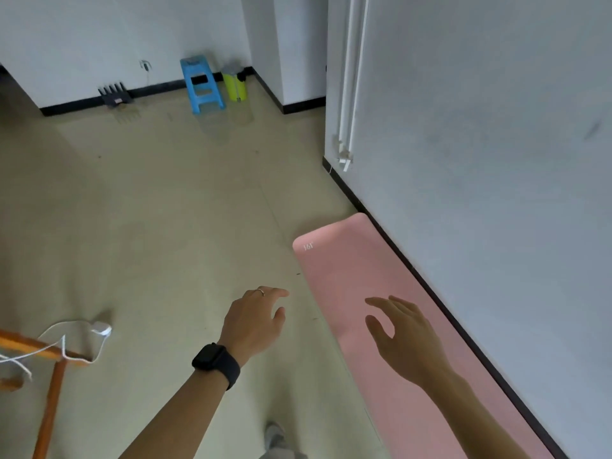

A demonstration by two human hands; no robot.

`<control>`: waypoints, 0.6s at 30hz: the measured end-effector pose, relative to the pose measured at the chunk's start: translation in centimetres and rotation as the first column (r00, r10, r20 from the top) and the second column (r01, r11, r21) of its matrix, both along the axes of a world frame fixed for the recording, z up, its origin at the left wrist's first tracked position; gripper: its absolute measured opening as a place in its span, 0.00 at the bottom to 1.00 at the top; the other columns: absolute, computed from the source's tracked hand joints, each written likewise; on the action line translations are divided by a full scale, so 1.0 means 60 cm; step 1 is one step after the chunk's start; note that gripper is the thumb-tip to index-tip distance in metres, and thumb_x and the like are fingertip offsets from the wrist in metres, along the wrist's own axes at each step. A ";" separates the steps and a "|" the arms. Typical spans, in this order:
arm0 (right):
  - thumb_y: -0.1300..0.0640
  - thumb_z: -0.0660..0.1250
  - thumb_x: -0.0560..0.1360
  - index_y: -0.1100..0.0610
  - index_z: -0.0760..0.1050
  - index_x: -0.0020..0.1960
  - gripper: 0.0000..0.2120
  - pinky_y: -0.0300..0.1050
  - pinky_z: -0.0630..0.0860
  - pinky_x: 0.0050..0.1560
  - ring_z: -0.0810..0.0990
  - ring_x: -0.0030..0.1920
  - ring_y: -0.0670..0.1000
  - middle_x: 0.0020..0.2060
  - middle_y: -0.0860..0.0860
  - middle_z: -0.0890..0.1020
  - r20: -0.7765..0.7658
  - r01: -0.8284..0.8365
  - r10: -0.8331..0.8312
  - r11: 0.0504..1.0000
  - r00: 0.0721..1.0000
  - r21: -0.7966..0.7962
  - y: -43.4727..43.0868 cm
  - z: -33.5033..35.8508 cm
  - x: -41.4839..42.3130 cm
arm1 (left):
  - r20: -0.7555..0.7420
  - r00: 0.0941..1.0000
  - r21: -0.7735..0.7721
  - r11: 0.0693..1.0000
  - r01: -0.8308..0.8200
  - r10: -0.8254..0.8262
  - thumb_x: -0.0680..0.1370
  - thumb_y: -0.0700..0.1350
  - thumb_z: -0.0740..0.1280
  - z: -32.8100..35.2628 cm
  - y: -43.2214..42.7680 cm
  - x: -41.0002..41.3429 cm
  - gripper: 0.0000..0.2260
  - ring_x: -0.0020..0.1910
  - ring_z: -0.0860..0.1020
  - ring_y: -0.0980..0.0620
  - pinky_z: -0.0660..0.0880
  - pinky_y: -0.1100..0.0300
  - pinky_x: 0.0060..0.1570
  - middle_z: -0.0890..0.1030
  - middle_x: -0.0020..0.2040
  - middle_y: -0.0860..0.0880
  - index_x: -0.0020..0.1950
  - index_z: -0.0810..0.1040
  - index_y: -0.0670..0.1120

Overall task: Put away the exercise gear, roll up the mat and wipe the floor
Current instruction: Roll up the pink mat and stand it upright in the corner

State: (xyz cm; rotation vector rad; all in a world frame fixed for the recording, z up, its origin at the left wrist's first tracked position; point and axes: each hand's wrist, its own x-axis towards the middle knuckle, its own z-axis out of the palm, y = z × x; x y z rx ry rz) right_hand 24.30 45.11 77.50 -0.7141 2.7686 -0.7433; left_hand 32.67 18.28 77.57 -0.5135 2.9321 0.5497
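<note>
Mat (347,270) seen unrolled, flat on floor (165,210), laid along wall (480,160) from 3 o'clock down to 5 o'clock; small white logo at far corner. Right hand (407,339) held out over mat, fingers spread and relaxed, nothing gripped; contact with mat cannot be told. Left hand (256,321) held over bare floor at 6 o'clock, just beside mat edge, fingers loosely apart, empty; ring (261,291) and watch (216,363) worn. Stool (202,84), bin (234,84), router (114,94) lined up by far wall, 11 o'clock. Wooden frame (49,392) draped with cable (82,329), 8 o'clock.
</note>
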 end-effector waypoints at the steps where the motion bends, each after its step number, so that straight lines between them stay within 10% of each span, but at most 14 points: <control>1: 0.44 0.58 0.81 0.41 0.70 0.70 0.18 0.49 0.66 0.72 0.64 0.74 0.45 0.67 0.37 0.75 0.013 0.023 -0.024 1.000 1.000 0.010 -0.031 -0.002 -0.024 | 0.009 1.000 0.000 1.000 0.020 -0.020 0.81 0.49 0.59 0.001 -0.038 -0.033 0.18 0.66 0.73 0.52 0.72 0.57 0.61 0.75 0.68 0.56 0.71 0.72 0.56; 18: 0.42 0.57 0.81 0.41 0.68 0.72 0.20 0.50 0.67 0.70 0.64 0.74 0.48 0.67 0.40 0.75 0.203 0.249 -0.260 0.965 0.944 0.077 -0.390 -0.142 -0.571 | 0.235 0.937 -0.032 0.961 0.274 -0.259 0.80 0.48 0.59 -0.112 -0.403 -0.726 0.18 0.65 0.73 0.50 0.72 0.56 0.60 0.75 0.68 0.53 0.70 0.72 0.55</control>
